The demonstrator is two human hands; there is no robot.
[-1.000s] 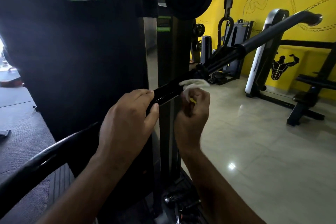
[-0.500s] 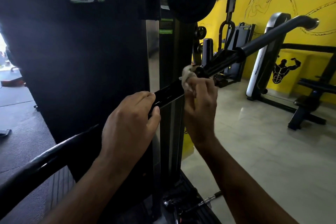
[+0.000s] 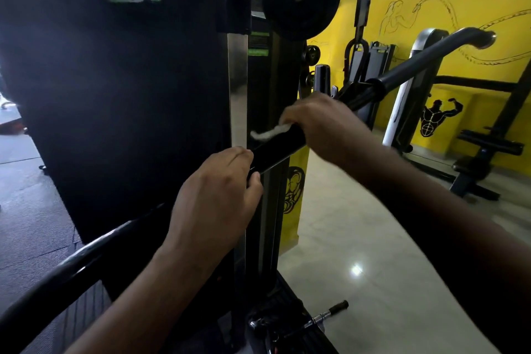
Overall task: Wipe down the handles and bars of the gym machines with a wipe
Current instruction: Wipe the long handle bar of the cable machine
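The long black bar point(image 3: 275, 149) slants up to the right, crossing in front of the dark machine upright point(image 3: 238, 89). The left hand point(image 3: 212, 201) grips the bar low down, its fingers point(image 3: 240, 156) curled over the top and the thumb tucked underneath. This looks like a steadying hold, so the bar does not swing or twist while it is rubbed.

Just up the bar, the right hand point(image 3: 321, 126) is closed over the top of the bar, with a short glossy stretch of bar bare between the two hands. That hand presses the crumpled white wipe point(image 3: 268, 133) against the bar, and a loose tail of wipe pokes out towards the left hand. Bunching the wipe under the palm probably lets the whole hand bear down and slide it along the bar's length.

The right hand is blurred and covers most of the wipe, so I cannot tell whether the wipe wraps fully round the bar. Further up the bar, the collar and the grey bent end lie beyond the right hand's reach for now
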